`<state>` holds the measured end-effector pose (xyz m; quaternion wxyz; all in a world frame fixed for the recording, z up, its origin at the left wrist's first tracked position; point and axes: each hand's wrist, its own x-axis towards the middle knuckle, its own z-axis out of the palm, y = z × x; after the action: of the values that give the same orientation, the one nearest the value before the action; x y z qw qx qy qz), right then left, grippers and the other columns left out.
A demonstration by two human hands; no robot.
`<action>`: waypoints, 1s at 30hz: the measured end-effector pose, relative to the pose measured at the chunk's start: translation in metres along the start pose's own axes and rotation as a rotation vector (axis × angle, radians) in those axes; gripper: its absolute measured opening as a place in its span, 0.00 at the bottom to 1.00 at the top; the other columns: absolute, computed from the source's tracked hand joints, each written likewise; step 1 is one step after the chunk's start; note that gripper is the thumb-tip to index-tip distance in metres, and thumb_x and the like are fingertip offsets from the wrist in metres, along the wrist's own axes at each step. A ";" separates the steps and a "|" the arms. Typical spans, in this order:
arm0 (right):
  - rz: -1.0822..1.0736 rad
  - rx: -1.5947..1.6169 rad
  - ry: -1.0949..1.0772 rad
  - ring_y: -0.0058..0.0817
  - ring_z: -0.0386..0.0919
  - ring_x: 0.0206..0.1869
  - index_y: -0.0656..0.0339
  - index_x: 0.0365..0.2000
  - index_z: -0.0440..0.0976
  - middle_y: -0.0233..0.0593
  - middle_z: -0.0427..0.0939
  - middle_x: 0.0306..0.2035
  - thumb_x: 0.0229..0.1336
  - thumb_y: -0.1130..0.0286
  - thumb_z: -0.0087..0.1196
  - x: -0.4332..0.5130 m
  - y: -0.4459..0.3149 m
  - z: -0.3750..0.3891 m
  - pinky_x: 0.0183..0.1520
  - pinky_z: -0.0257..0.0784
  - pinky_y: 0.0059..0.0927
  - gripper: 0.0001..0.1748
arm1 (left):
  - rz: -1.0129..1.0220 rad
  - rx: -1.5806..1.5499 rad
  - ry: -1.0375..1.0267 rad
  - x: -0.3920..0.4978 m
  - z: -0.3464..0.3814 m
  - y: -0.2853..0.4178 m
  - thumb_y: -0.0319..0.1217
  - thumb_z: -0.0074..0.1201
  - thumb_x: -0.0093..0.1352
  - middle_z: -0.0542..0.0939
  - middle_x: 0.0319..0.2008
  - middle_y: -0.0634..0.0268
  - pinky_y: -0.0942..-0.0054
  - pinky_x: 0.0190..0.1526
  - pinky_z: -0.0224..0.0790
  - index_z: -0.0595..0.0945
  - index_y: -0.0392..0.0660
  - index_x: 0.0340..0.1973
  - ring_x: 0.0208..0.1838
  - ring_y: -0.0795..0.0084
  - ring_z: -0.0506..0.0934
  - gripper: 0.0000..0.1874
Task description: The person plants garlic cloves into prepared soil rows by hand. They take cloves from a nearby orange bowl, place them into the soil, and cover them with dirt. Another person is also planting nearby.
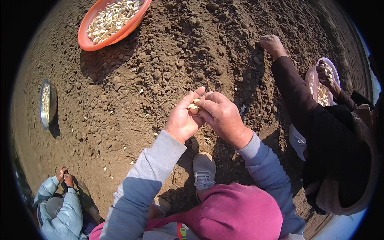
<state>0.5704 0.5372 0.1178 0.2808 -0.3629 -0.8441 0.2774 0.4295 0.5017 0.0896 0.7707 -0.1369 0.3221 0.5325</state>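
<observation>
Several pale garlic cloves [194, 108] lie in the cupped palm and fingers of my left hand [185, 118]. Over them, the thumb and fingertips of my right hand [222, 114] press in and touch the cloves. Whether the right fingers pinch a clove of their own is partly hidden by the thumb. Both hands are close together above the loose brown soil [156, 81], a short way beyond my grey laced shoe [204, 171].
An orange basin [87, 42] of garlic cloves sits at the upper left. Farther left stands a second basin [45, 120] with cloves. On the right a co-worker's hand [272, 45] touches the soil, beside a pale basin [312, 79]. Another person [61, 213] crouches at the lower left.
</observation>
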 end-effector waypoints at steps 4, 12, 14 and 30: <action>-0.006 0.010 -0.013 0.38 0.76 0.35 0.62 0.34 0.75 0.39 0.77 0.35 0.46 0.76 0.62 -0.005 0.009 0.001 0.36 0.74 0.34 0.12 | -0.050 -0.076 -0.075 0.005 -0.010 -0.005 0.38 0.41 0.75 0.77 0.43 0.63 0.69 0.44 0.74 0.74 0.42 0.54 0.42 0.72 0.77 0.17; 0.005 -0.067 -0.042 0.37 0.74 0.39 0.59 0.32 0.78 0.39 0.77 0.37 0.42 0.75 0.63 0.015 0.006 -0.005 0.38 0.71 0.32 0.11 | -0.095 -0.203 -0.263 0.026 -0.022 -0.001 0.38 0.38 0.76 0.77 0.49 0.61 0.65 0.50 0.75 0.72 0.43 0.57 0.48 0.68 0.78 0.18; -0.017 0.036 0.113 0.33 0.74 0.36 0.60 0.28 0.79 0.38 0.77 0.33 0.42 0.74 0.64 0.027 -0.008 -0.019 0.35 0.70 0.29 0.09 | -0.087 -0.166 -0.158 0.026 -0.022 0.004 0.38 0.38 0.76 0.76 0.51 0.57 0.61 0.52 0.75 0.72 0.43 0.56 0.51 0.65 0.77 0.18; -0.323 1.466 -0.476 0.34 0.74 0.28 0.63 0.30 0.79 0.38 0.75 0.29 0.50 0.72 0.64 0.055 -0.108 -0.099 0.31 0.69 0.31 0.07 | -0.017 -0.199 -0.160 0.018 -0.010 0.025 0.39 0.38 0.76 0.72 0.57 0.46 0.54 0.54 0.74 0.70 0.40 0.55 0.58 0.48 0.73 0.19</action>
<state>0.5559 0.5424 0.2736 0.2972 0.1112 -0.5256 0.7893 0.4072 0.5192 0.0743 0.7809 -0.1724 0.2042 0.5646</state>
